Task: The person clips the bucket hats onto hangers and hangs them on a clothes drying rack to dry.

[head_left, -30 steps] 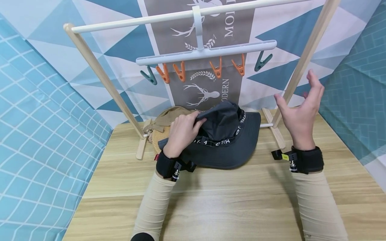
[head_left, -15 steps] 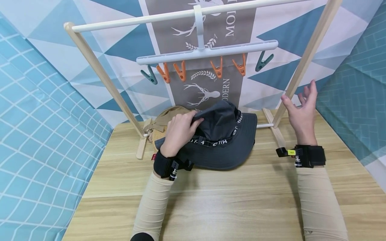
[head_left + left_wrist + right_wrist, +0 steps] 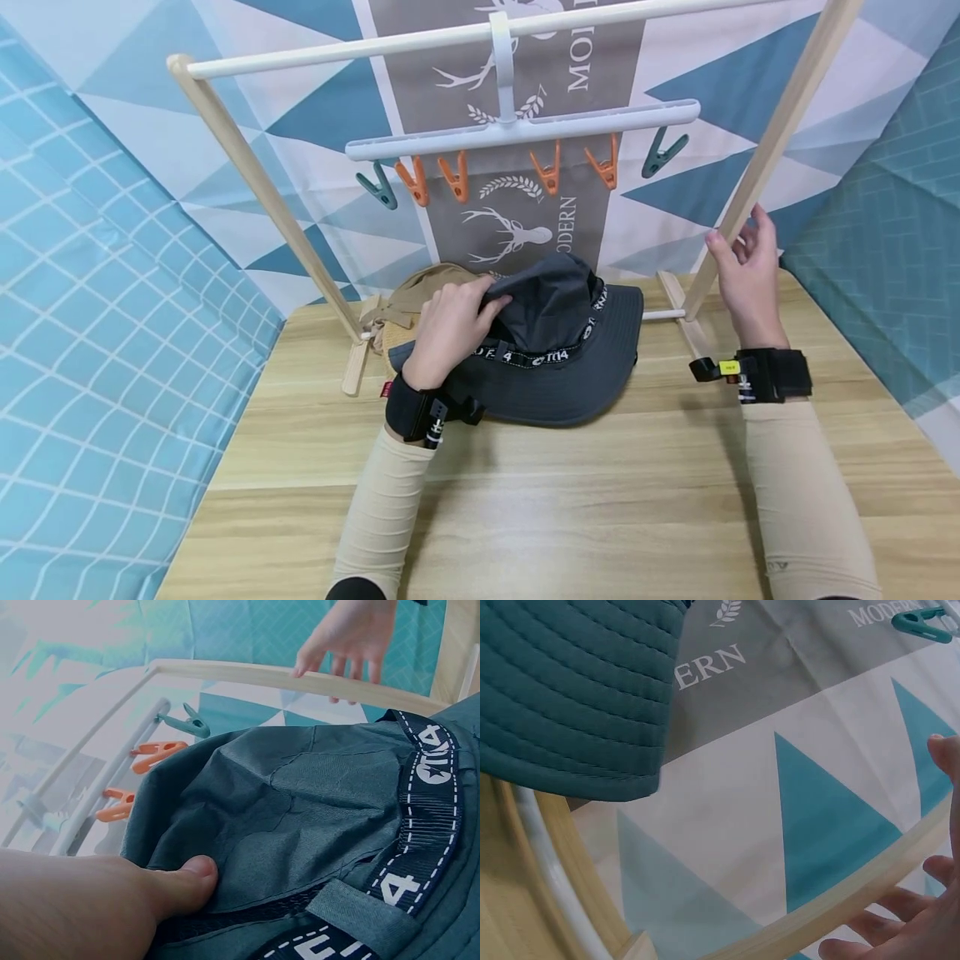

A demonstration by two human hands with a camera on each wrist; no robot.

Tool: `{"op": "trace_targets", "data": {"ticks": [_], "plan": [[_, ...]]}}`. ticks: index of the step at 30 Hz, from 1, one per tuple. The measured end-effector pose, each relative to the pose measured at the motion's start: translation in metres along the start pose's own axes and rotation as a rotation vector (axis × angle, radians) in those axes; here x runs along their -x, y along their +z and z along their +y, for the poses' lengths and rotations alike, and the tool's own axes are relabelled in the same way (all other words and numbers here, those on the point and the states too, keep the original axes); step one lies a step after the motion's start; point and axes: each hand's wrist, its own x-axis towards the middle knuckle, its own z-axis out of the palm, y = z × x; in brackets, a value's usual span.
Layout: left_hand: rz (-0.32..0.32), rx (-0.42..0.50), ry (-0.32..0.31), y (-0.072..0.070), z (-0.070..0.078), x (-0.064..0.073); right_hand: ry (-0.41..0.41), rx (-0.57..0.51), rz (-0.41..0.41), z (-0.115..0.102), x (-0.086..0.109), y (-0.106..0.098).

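Closing in on the right post [image 3: 772, 154] now, the right hand [image 3: 750, 283], spread wide a second ago, has its thumb one side of the wood and its fingers the other! Loose, mind you, nothing clasped; whether skin meets wood I can't tell. Across from it, barely a stir: the left hand [image 3: 447, 332] keeps its pinch on the dark hat [image 3: 547, 312], thumb pressed to the crown. That hat sits at the back of the table [image 3: 562, 517], brim towards us, overlapping the tan hat [image 3: 431, 287], below the hanger [image 3: 517, 131] and its clips [image 3: 548, 177]. So, as I judge it, the hat is being held waiting while the post gets its turn. What's out of sight? The left fingertips, buried behind cloth; much of the tan hat, smothered; most of the right hand, sliced off in its own wrist view. And the post's top runs clean out of the head view.
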Motion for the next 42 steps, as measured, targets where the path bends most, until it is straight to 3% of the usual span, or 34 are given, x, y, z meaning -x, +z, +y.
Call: {"op": "trace_targets", "data": {"ticks": [4,8,18,31,42], "plan": [[-0.002,-0.001,0.001,0.000,0.001,-0.001,-0.011,-0.016,-0.013,-0.003,-0.010,0.002],[-0.003,-0.004,0.000,-0.001,0.001,-0.001,0.008,-0.119,-0.036,-0.003,-0.017,0.005],[-0.007,-0.013,0.010,-0.003,0.003,-0.004,0.005,-0.220,-0.056,-0.003,-0.020,0.004],[0.004,0.013,-0.001,-0.009,0.002,0.000,-0.019,-0.115,-0.029,-0.007,-0.006,0.003],[0.027,0.015,-0.004,-0.011,0.000,0.001,-0.005,-0.056,0.023,-0.014,0.019,0.001]]}}
